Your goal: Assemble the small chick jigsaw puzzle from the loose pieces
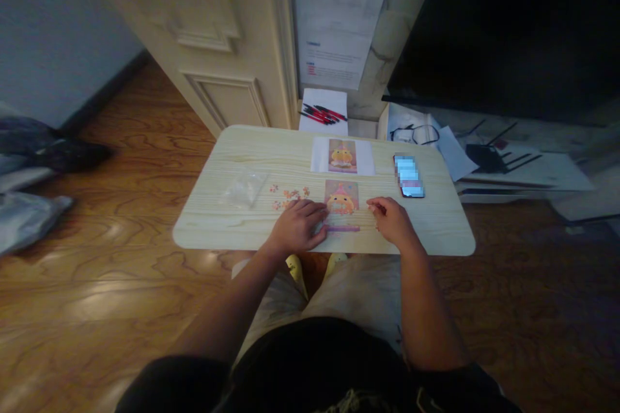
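Observation:
A partly assembled jigsaw puzzle (pixel 342 192) of a yellow cartoon figure in a pink hat lies on the light wooden table (pixel 232 232). Below its upper section, a separate purple strip of joined pieces (pixel 345 228) runs along the near side. My left hand (pixel 300 226) rests palm down with its fingers apart, touching the puzzle's left side and covering part of it. Just right of the puzzle, my right hand (pixel 393 222) pinches what looks like a small puzzle piece (pixel 371 206) between thumb and fingertips. Loose puzzle pieces (pixel 290 195) are scattered beyond my left hand.
Behind the puzzle, a white sheet (pixel 365 156) carries the printed picture (pixel 342 155). A clear plastic bag (pixel 246 188) sits at the left, a lit phone (pixel 409 175) at the right. Several red and black pens (pixel 323 114) lie past the table's far edge.

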`<state>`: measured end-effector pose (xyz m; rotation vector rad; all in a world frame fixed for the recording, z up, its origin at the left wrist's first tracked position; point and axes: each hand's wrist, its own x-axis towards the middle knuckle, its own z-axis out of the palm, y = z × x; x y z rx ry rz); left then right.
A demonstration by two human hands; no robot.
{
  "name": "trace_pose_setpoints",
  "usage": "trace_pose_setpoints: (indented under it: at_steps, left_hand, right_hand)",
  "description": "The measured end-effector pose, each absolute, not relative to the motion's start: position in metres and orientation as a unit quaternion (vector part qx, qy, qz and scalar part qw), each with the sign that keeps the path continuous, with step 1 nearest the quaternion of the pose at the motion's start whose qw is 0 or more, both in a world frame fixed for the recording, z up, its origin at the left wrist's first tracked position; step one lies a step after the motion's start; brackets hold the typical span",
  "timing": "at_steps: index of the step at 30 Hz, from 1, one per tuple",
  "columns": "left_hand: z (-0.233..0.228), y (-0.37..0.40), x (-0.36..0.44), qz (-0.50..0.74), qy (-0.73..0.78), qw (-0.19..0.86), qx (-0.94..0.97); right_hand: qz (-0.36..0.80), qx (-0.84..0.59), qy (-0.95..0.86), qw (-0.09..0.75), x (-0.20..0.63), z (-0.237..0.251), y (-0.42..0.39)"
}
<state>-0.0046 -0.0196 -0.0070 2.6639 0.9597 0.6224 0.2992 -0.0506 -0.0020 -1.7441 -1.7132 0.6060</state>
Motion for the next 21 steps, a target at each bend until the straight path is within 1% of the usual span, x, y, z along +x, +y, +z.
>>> trace_pose_setpoints:
  at_steps: [3, 5, 7, 9, 14, 21]
  left_hand:
    - [-0.007, -0.020, -0.005, 0.229, 0.338, 0.123, 0.905]
    - [-0.007, -0.019, -0.005, 0.235, 0.342, 0.123, 0.901]
    - [-0.007, -0.018, -0.005, 0.238, 0.341, 0.122, 0.901]
    - [-0.006, -0.017, -0.004, 0.240, 0.338, 0.124, 0.902]
    - [-0.002, -0.017, -0.001, 0.240, 0.339, 0.128, 0.901]
    - [-0.001, -0.033, 0.004, 0.232, 0.358, 0.118, 0.897]
  right_hand:
    - [0.286, -0.682, -0.609, 0.288, 0.309, 0.000, -0.055]
    - [0.271, -0.692, -0.606, 0.284, 0.315, 0.005, -0.057]
    - [0.219, -0.702, -0.617, 0.280, 0.320, 0.011, -0.060]
    - [0.194, -0.707, -0.628, 0.261, 0.324, 0.017, -0.066]
    - [0.220, -0.700, -0.644, 0.216, 0.325, 0.018, -0.085]
    - [0.237, -0.699, -0.631, 0.237, 0.317, 0.008, -0.091]
